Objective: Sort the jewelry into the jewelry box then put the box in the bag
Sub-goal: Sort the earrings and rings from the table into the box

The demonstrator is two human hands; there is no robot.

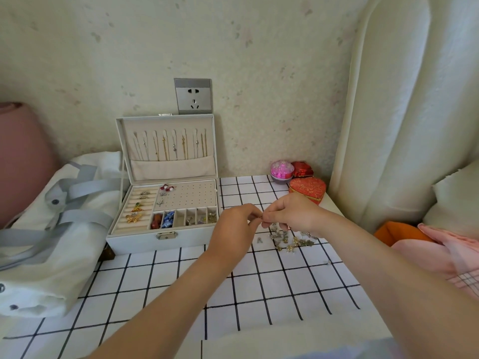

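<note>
A: Hands?
B: Left hand (pixel 234 226) and right hand (pixel 293 215) are met fingertip to fingertip; a tiny piece (pixel 260 218) is pinched between both.
A: Box?
B: Jewelry box (pixel 166 238) is found open, left of both, nearer the left hand. Loose pile (pixel 287 238) noted beneath the right hand.

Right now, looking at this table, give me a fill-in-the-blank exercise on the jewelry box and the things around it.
1. The lid of the jewelry box is ____.
2. The white bag lies on the box's ____ side.
3. The left hand and right hand pinch one small piece between them, to the ____ of the box.
4. The red box nearest the hands is shaped like a ____.
Missing words: open, left, right, heart.
</note>
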